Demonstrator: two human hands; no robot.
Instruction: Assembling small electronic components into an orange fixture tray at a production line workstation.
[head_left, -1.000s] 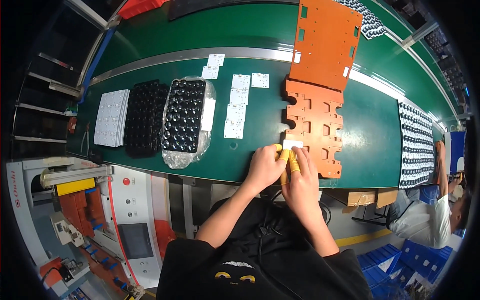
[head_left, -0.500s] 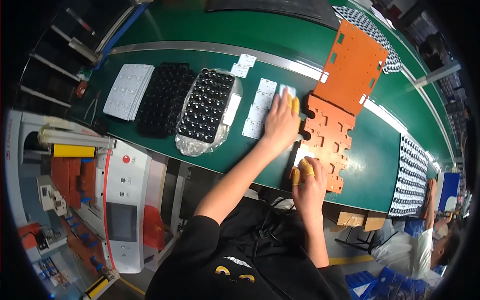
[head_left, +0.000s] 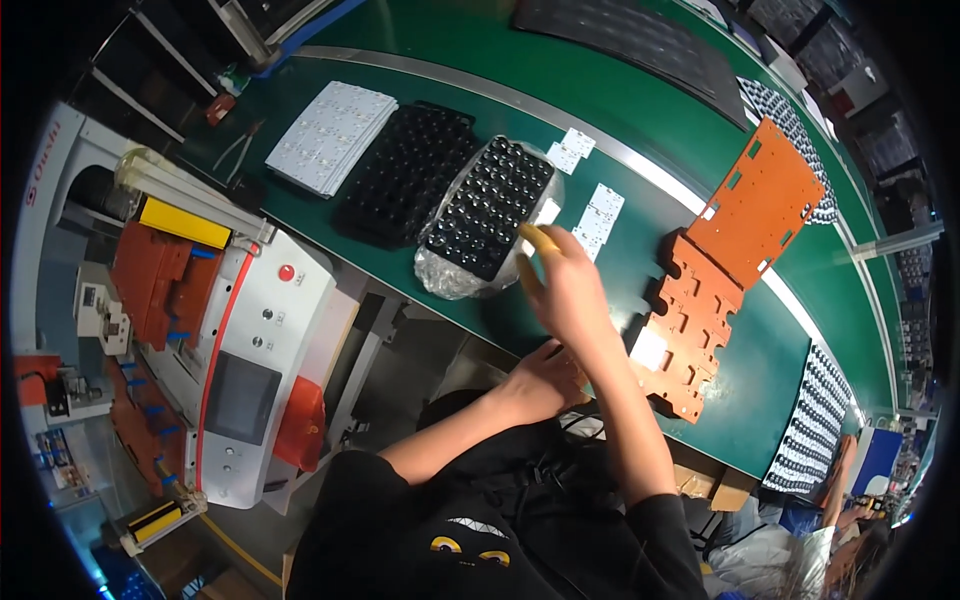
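My right hand [head_left: 572,290] reaches across to the right edge of a black tray of small clear domes [head_left: 490,205], which sits in clear plastic wrap [head_left: 447,278]. Its yellow-covered finger and its thumb are apart, with nothing visible between them. Below it, close to my body, my left hand [head_left: 540,388] is bent inward; the right wrist hides its fingertips. An orange fixture plate with cut-outs [head_left: 690,330] lies to the right, its orange lid [head_left: 757,205] swung back. One white board [head_left: 649,348] rests on the plate's near left part. White circuit boards [head_left: 600,218] lie between tray and fixture.
Farther left are a black tray [head_left: 405,170], a stack of white boards [head_left: 330,135] and pliers [head_left: 237,150]. A grey machine with a screen [head_left: 243,398] stands at the left. A panel of black-dotted boards [head_left: 808,425] lies at the right, near another person [head_left: 765,550].
My right hand has left the fixture and moved left to the dome tray. My left hand has drawn back from the white boards toward my body. The whole view has shifted.
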